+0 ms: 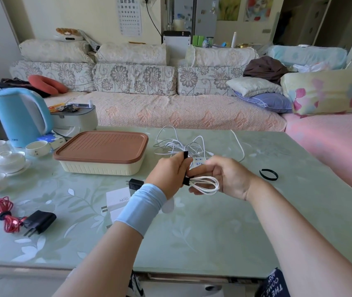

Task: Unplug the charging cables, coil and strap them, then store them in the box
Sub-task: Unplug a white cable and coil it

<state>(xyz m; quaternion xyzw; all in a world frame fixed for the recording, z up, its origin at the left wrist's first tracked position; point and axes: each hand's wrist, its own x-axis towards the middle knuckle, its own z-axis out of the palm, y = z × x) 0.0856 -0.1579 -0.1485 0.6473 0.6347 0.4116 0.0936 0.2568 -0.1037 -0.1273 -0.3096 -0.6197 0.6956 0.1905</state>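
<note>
- A coiled white charging cable [206,185] is held just above the pale green glass desk [192,232], with a black fabric strap [185,180] wrapped round one end of the coil.
- The strap's free end is pinched by the curled fingers of the left hand [168,174]; the coil is gripped by the right hand [226,176].
- A tangle of loose white cables [179,144] is seen behind the hands, beside a closed cream plastic box with a brown lid [101,153].
- A spare black strap loop [268,174] lies to the right, and a strapped red cable [3,213] to the left.
</note>
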